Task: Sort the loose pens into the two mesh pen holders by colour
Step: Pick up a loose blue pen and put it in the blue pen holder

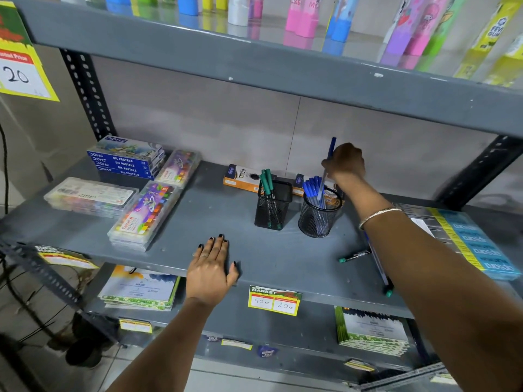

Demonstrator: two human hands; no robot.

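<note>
Two black mesh pen holders stand on the grey shelf [198,216]. The square holder [273,206] on the left contains green pens [266,179]. To its right, the round holder [319,215] contains blue pens [311,188]. My right hand [345,162] is above the round holder, shut on a blue pen [328,165] whose lower end is inside it. My left hand [212,264] lies flat and open on the shelf's front edge. A loose green-capped pen [355,256] lies on the shelf to the right. More loose pens [380,270] lie partly hidden under my right forearm.
Oil pastel boxes [127,159] and clear crayon cases [147,213] fill the shelf's left side. Orange pen boxes [240,178] lie behind the holders. A blue and yellow packet [475,244] lies at far right. The upper shelf edge [283,69] overhangs. Price tags [273,301] hang on the front.
</note>
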